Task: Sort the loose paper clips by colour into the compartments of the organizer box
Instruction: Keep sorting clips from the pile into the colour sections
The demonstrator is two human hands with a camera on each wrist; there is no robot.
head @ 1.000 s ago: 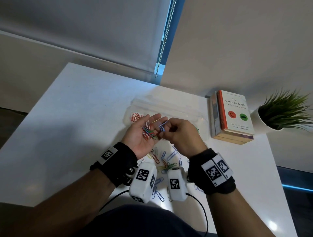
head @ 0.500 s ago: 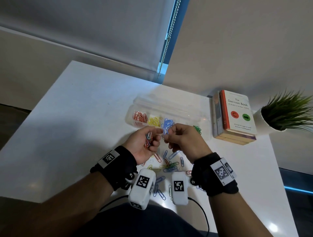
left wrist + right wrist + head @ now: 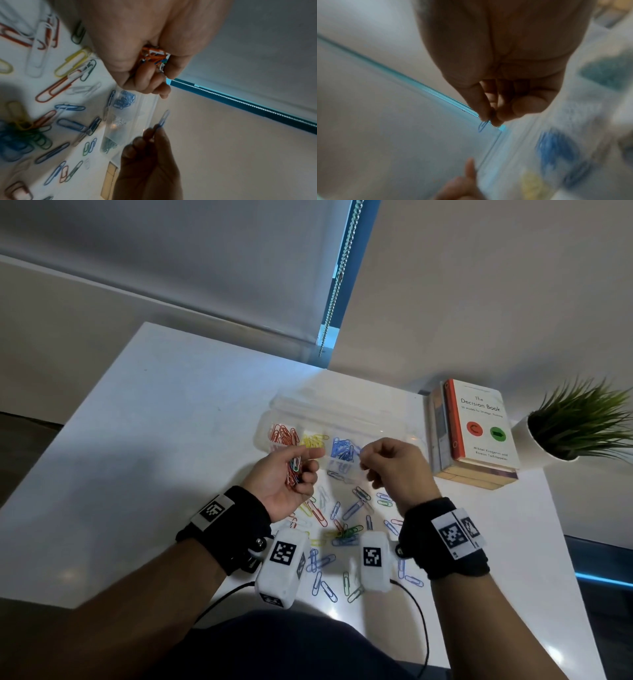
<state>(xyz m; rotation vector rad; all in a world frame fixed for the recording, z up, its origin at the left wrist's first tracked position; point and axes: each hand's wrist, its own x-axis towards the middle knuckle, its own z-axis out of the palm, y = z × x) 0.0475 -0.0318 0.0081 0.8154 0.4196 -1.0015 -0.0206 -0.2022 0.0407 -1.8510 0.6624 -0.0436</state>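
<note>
While the left hand (image 3: pixel 289 474) cups a mixed bunch of clips, the right hand (image 3: pixel 394 470) pinches 1 blue clip (image 3: pixel 163 119) by its end: light, springy, probably slippery.

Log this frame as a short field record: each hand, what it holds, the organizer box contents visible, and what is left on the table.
left hand: holds a mixed-colour bunch of clips
right hand: pinches one blue clip above the organizer box
box contents seen: red clips, yellow clips, blue clips, each colour in its own compartment
unsorted: loose clips of several colours on the white table
nearby: book, potted plant
</note>
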